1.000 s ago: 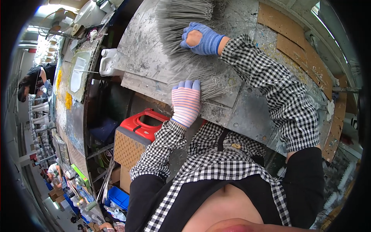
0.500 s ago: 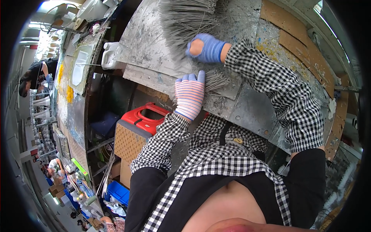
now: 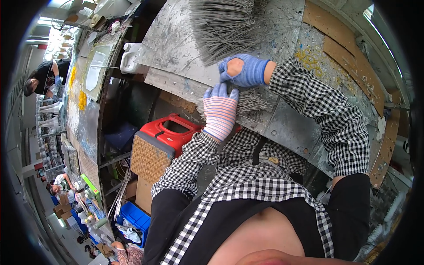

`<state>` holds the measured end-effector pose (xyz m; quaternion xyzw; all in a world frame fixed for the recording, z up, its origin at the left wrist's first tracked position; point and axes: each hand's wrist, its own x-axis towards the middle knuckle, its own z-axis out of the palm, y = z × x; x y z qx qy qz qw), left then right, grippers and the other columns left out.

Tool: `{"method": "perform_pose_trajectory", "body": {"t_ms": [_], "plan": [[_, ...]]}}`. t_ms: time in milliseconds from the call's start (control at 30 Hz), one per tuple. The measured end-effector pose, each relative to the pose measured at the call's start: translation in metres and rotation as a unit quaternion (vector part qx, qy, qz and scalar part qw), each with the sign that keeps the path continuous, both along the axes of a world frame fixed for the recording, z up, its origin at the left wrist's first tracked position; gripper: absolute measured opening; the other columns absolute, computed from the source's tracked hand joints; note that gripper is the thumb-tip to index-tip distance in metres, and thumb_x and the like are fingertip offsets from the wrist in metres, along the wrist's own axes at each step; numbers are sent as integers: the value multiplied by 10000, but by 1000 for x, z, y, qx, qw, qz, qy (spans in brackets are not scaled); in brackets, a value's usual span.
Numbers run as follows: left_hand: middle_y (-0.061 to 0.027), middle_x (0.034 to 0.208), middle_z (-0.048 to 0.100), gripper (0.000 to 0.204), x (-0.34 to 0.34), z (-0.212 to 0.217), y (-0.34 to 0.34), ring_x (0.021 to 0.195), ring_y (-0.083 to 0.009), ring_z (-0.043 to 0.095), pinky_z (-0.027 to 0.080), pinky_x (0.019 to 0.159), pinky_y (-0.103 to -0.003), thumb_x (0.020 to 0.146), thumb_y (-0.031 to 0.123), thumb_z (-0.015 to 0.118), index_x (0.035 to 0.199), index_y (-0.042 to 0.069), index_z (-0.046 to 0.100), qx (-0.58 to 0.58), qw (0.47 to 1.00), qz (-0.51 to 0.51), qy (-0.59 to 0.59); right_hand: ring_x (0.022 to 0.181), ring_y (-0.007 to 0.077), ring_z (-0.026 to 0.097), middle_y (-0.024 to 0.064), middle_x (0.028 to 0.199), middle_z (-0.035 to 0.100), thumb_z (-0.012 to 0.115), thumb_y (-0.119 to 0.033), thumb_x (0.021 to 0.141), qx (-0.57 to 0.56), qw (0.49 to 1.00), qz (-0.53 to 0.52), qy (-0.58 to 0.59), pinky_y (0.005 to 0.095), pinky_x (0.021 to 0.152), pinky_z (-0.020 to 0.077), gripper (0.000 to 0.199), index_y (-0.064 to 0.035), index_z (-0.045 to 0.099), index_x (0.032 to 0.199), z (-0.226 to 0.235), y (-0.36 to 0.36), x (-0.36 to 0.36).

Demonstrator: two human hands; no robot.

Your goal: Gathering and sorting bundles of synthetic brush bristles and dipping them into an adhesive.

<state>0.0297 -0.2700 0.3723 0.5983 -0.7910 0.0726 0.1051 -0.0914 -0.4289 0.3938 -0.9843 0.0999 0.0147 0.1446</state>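
Observation:
My left hand (image 3: 219, 110), in a white glove with pink and blue stripes, rests across a small bundle of thin grey wires (image 3: 252, 100) near the table's front edge. Its fingers are stretched out and slightly apart; the thumb is hidden. Wire ends show on both sides of it. Just beyond its fingertips is my right hand (image 3: 245, 70), in a blue glove with an opening over the back of the hand. Its fingers are curled together, and what they hold is hidden. Farther back lies a large pile of grey wires (image 3: 225, 28) with looped ends.
The metal table (image 3: 172, 48) is scuffed and stained, with cardboard pieces (image 3: 353, 62) along its right side. A white jug (image 3: 130, 58) stands off its left edge. A red plastic stool (image 3: 170, 132) and a blue crate (image 3: 134, 218) are at my left. People work farther left.
My right hand has moved from the near end of the large wire pile down toward me, to my left fingertips. My left hand stays on the small bundle. The view has shifted slightly.

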Motion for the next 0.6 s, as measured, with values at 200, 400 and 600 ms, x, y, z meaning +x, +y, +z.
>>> {"method": "perform_pose_trajectory", "body": {"t_ms": [200,400,600], "plan": [[-111,1058,657,376,1,-2,9,1008,-273,643,476,905,-428,807,130,610,1181,95,618,69,998,-2,13,868,298,666,113,898,662,566,-142,856,-156,985,20,-67,388,763,559,119,-64,641,906,-28,-21,-41],[-116,939,692,342,11,19,-5,891,-302,684,513,787,-416,790,110,645,1128,94,602,165,986,-10,-36,885,282,658,101,896,639,565,-95,845,-209,976,-9,-67,381,800,557,94,-59,618,914,-37,-54,-80],[-218,976,705,596,49,67,-1,906,-358,698,553,793,-416,688,179,798,1221,15,585,239,959,71,132,904,319,657,107,920,646,594,-69,839,-177,978,-91,-56,411,814,553,128,-58,622,963,-44,-71,-128]]}}
